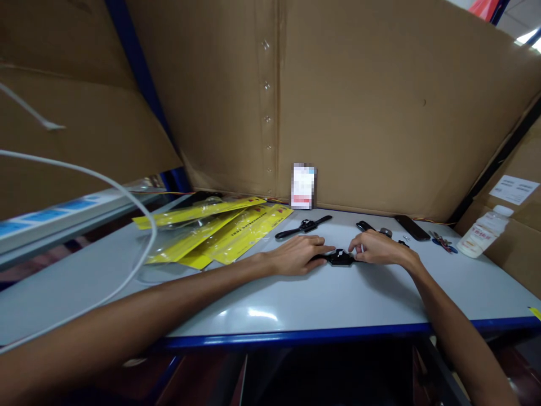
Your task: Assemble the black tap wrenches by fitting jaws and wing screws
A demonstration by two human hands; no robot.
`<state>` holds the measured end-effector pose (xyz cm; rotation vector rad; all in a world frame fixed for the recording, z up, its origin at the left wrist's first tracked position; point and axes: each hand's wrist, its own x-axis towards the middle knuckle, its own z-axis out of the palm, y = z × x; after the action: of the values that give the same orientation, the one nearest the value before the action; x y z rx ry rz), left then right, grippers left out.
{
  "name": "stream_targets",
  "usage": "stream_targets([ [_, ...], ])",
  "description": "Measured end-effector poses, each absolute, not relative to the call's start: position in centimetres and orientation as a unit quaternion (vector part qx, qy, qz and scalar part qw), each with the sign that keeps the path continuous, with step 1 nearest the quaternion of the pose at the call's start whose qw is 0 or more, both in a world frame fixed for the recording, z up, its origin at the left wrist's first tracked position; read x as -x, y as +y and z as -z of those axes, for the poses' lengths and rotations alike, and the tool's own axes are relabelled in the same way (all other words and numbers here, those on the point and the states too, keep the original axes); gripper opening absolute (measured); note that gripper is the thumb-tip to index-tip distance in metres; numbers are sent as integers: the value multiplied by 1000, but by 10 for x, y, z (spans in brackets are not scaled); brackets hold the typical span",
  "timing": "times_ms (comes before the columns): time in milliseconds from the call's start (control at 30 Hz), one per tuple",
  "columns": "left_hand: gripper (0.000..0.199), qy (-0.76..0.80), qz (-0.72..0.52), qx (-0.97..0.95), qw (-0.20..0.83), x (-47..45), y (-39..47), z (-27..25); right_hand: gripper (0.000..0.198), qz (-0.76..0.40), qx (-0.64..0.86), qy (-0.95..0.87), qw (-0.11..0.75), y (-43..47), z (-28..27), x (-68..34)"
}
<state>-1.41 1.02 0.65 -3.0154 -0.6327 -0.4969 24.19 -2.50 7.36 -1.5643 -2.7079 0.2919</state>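
Observation:
A black spokeshave (pixel 340 257) lies across the table in front of me, its middle body showing between my hands. My left hand (pixel 298 255) holds its left handle, with the forefinger stretched toward the body and the thumb below. On the other side, my right hand (pixel 374 247) has curled fingers at the right end of the body and covers the right handle. A second black spokeshave (pixel 306 226) rests on the table beyond my left hand. Behind my right hand, another dark tool (pixel 363 226) is partly hidden, beside a small grey round piece (pixel 385 232).
Yellow-and-clear packages (pixel 228 234) are piled at the left, near a white cable (pixel 143 208). A lit phone (pixel 302 186) leans on the cardboard wall (pixel 359 113). To the right are a dark flat object (pixel 412 228), scissors-like tools (pixel 442 241) and a tilted bottle (pixel 484 231).

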Motion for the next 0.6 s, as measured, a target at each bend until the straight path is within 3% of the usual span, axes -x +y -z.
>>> stream_targets([
  [300, 36, -204, 156, 966, -2, 15, 9, -7, 21, -108, 480, -870, 31, -30, -73, -236],
  [500, 33, -196, 156, 968, 13, 15, 9, -7, 44, -73, 498, -863, 49, -28, -71, -235],
  [600, 33, -196, 155, 968, 13, 14, 9, -7, 41, -82, 488, -869, 27, -28, -69, -233],
])
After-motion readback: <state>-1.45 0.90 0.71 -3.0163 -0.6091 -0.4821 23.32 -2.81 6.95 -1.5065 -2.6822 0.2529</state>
